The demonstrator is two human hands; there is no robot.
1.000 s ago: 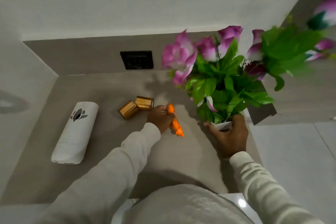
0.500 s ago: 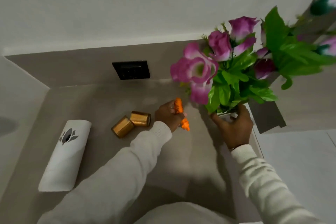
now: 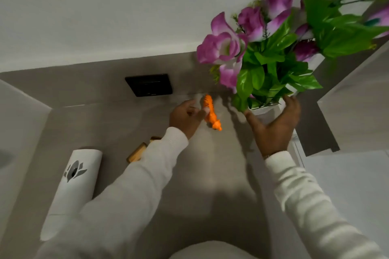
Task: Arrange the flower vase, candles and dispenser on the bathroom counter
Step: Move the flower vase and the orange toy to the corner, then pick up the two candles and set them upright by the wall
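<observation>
A white vase point(image 3: 265, 111) with purple flowers and green leaves stands at the back right of the grey counter point(image 3: 210, 174). My right hand point(image 3: 273, 126) wraps around its base. My left hand point(image 3: 186, 118) holds a small orange tiger figure point(image 3: 211, 112) near the back wall, its feet at the counter. Two gold candles point(image 3: 137, 151) lie on their sides, mostly hidden behind my left sleeve. A white dispenser point(image 3: 71, 189) with a grey lotus logo lies flat at the front left.
A black wall plate point(image 3: 149, 84) sits on the grey backsplash behind the counter. A grey side wall point(image 3: 19, 124) bounds the counter on the left. A grey panel point(image 3: 328, 132) and white surface lie to the right of the vase.
Both hands moved toward the back wall, carrying the vase and the orange tiger figure with them. My left sleeve now covers most of the candles. The camera tilted closer.
</observation>
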